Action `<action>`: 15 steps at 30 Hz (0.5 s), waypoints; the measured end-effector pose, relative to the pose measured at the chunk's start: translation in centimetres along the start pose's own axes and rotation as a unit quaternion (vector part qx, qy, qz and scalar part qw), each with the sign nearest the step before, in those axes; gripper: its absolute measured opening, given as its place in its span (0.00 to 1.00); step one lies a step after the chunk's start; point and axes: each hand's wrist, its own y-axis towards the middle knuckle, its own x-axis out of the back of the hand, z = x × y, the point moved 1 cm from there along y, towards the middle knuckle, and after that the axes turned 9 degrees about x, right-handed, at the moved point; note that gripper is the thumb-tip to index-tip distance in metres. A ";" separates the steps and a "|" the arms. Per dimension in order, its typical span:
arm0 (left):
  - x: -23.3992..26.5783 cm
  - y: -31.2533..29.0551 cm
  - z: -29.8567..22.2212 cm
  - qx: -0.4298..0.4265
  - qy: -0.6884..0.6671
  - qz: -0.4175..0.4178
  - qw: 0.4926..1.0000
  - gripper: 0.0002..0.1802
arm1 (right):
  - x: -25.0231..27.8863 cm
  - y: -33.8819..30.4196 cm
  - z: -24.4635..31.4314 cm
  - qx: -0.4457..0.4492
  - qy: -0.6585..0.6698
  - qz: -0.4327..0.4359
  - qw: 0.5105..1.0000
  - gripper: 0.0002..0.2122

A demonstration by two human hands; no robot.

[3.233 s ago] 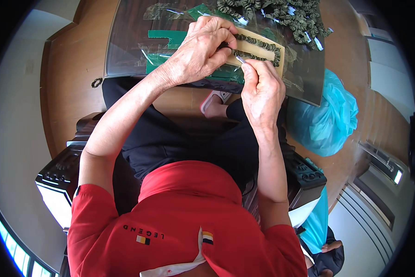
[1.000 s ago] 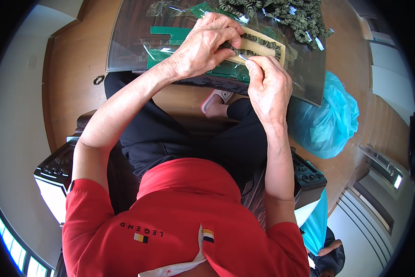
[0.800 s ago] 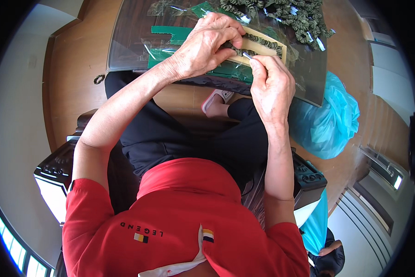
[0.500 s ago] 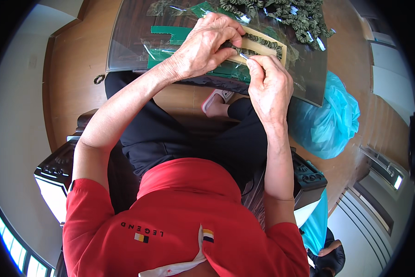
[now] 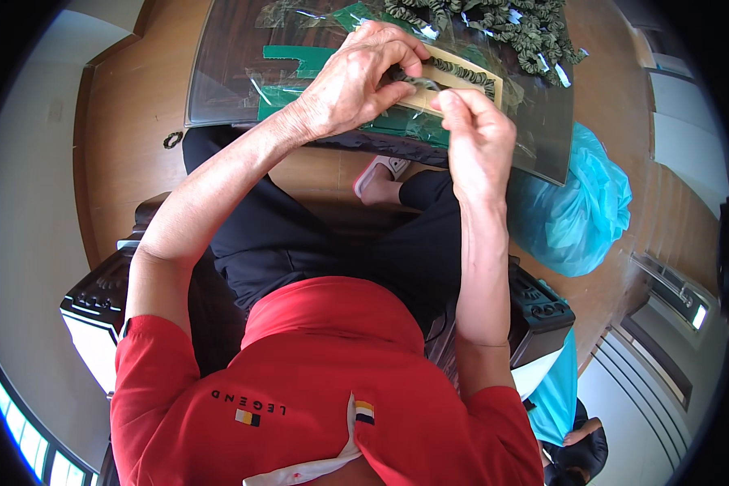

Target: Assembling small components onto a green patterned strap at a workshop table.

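Above the near part of the table, my left hand [image 5: 372, 69] is closed, thumb and fingers pinching a dark green ruched fabric band [image 5: 398, 75]. A greyish, slightly shiny piece [image 5: 423, 82] arches from it toward my right hand [image 5: 475, 121]. The right thumb and forefinger are pressed together at its end; what lies between these fingertips is too small to make out. Beneath both hands is a cream rectangular board [image 5: 461, 73], with more of the ruched dark green band lying along it. My left hand covers the board's left part.
A heap of dark green ruched bands [image 5: 518, 36] lies at the table's far right. Green sheet pieces [image 5: 295, 55] and clear film cover parts of the glass tabletop [image 5: 222, 81]. A blue plastic bag [image 5: 575, 211] stands right of the table. One dark ring [image 5: 172, 139] lies on the floor.
My right hand has shifted slightly right and turned. The pale tip at its fingers no longer shows, and a greyish arch shows between the hands. My left hand has hardly moved.
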 end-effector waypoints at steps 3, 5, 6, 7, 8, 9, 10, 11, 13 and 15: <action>0.0 -0.1 0.3 0.004 -0.014 -0.002 1.000 0.08 | -0.2 -0.4 -0.3 0.021 -0.002 -0.069 0.997 0.04; 0.0 -0.1 0.2 0.006 -0.019 -0.002 1.000 0.08 | -0.1 -0.5 -0.2 0.027 -0.003 -0.092 0.995 0.04; 0.1 -0.2 0.0 0.004 -0.013 -0.005 1.000 0.08 | 0.2 -0.5 0.2 0.057 -0.061 -0.078 0.993 0.04; 0.2 -0.3 -0.3 0.002 -0.006 -0.007 1.000 0.08 | 0.4 -0.5 0.7 0.086 -0.120 -0.063 0.987 0.04; 0.4 -0.3 -0.5 0.000 0.000 -0.010 1.000 0.08 | 0.7 -0.5 1.0 0.116 -0.177 -0.049 0.976 0.04; 0.5 -0.3 -0.6 -0.002 0.006 -0.012 1.000 0.08 | 0.7 -0.4 1.3 0.146 -0.235 -0.033 0.961 0.04; 0.4 -0.3 -0.6 -0.002 0.005 -0.013 1.000 0.08 | 0.8 -0.3 1.3 0.146 -0.236 -0.034 0.960 0.04; 0.3 -0.3 -0.4 -0.010 0.033 -0.011 0.999 0.08 | 0.8 -0.1 1.2 0.144 -0.231 -0.029 0.962 0.04; 0.1 -0.2 -0.1 -0.026 0.090 -0.006 0.996 0.07 | 0.9 0.3 1.0 0.140 -0.220 -0.022 0.965 0.03; 0.0 -0.1 -0.4 -0.036 0.119 -0.002 0.992 0.07 | 1.1 0.3 0.9 0.138 -0.214 -0.020 0.967 0.03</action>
